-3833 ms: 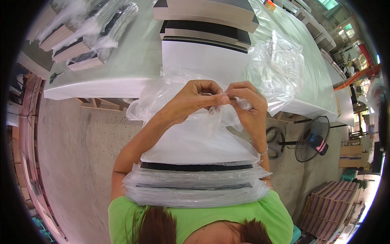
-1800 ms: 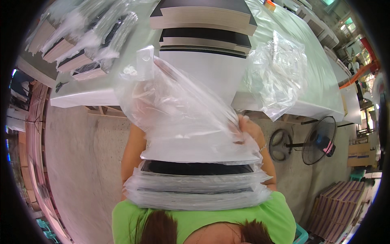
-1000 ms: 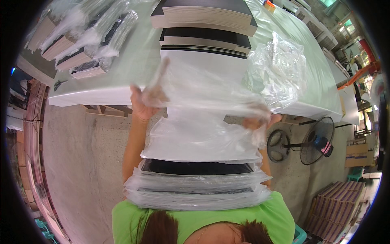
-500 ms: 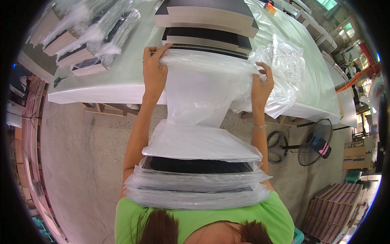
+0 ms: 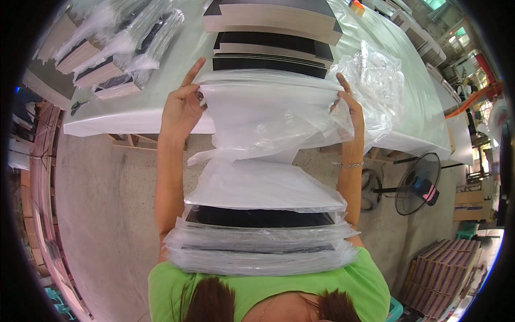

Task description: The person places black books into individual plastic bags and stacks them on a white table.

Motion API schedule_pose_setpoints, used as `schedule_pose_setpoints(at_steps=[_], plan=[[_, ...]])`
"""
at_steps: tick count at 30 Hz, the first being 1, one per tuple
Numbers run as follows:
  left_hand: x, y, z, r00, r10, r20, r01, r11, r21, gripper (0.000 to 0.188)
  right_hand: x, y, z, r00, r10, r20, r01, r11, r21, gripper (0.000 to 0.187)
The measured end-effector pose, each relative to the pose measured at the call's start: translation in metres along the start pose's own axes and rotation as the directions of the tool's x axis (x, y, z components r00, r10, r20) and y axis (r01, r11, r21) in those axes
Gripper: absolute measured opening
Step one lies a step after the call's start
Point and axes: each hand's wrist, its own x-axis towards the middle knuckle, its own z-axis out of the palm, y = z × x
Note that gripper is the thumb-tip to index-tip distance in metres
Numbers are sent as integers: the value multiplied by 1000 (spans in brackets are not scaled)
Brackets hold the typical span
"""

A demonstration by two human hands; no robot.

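A clear plastic bag [image 5: 268,115] is stretched wide between my two hands, its top edge just in front of a stack of black boards [image 5: 268,63]. My left hand [image 5: 181,110] pinches the bag's left corner, the index finger pointing up and away. At the right corner, the fingers of my right hand [image 5: 351,107] are closed on the plastic, partly hidden by it. Whether a board is inside the bag I cannot tell. Nearer to me, a pile of plastic-wrapped black boards [image 5: 263,236] rests up against my chest, with a white sheet-like wrap [image 5: 263,188] on top.
A taller stack of thick boards [image 5: 273,21] stands farther back on the white-covered table [image 5: 129,124]. Bagged board bundles [image 5: 102,72] lie far left, near scissors [image 5: 78,107]. Crumpled plastic [image 5: 370,80] lies at the right. A fan [image 5: 418,182] stands beyond the table's right front.
Both hands have drawn the bag's top edge toward me, uncovering more of the black boards. My left hand has moved left and the bag is spread wider.
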Motion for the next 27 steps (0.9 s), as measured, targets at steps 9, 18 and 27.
schedule_pose_setpoints(at_steps=[9, 18, 27], plan=[[-29, -71, -106, 900, -331, -283, 350, 937, 18, 37, -38, 70, -139, 940, 328, 98, -307, 933, -186, 38], [-66, -211, -227, 827, -305, -473, 501, 782, 371, 31, -103, 179, -187, 930, 342, -134, -258, 350, -901, 39], [-30, -129, -183, 985, -153, -86, 160, 587, 794, 32, -80, -19, -200, 765, -394, -510, -86, 722, -687, 47]])
